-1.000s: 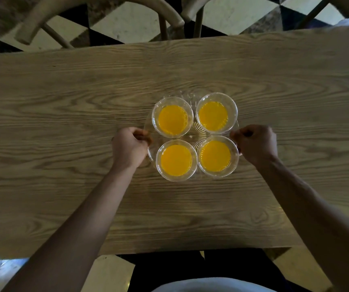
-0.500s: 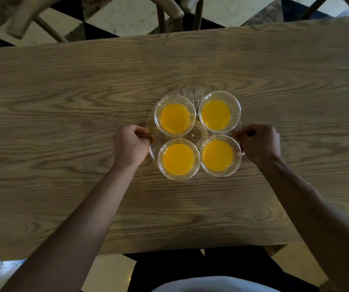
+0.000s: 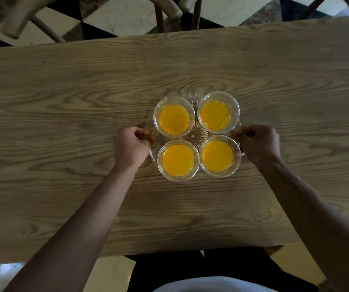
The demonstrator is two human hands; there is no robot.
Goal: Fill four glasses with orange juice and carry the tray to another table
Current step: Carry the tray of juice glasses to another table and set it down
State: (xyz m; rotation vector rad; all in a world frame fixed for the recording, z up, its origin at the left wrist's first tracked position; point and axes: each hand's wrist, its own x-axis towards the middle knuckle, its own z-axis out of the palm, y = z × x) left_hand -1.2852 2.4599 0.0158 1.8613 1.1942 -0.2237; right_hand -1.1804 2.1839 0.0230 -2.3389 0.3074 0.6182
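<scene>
On the wooden desk [image 3: 64,123], seen from the head camera, a clear tray [image 3: 196,134] sits near the middle with four glasses [image 3: 174,117] on it, two by two, each holding orange juice. The left hand [image 3: 130,147] makes its grip on the left rim of the tray, fingers curled around the edge; the right hand [image 3: 258,144] does the same on the right rim. The tray lies exactly between both hands, so neither is nearer, and the line from grip to grip runs left to right across it. I cannot tell if the tray touches the desk or is slightly lifted. My judgement: filling is done, and the carrying step needs a level, equal lift or the juice may spill. No label or writing is readable. Chairs [image 3: 169,9] stand beyond the desk.
</scene>
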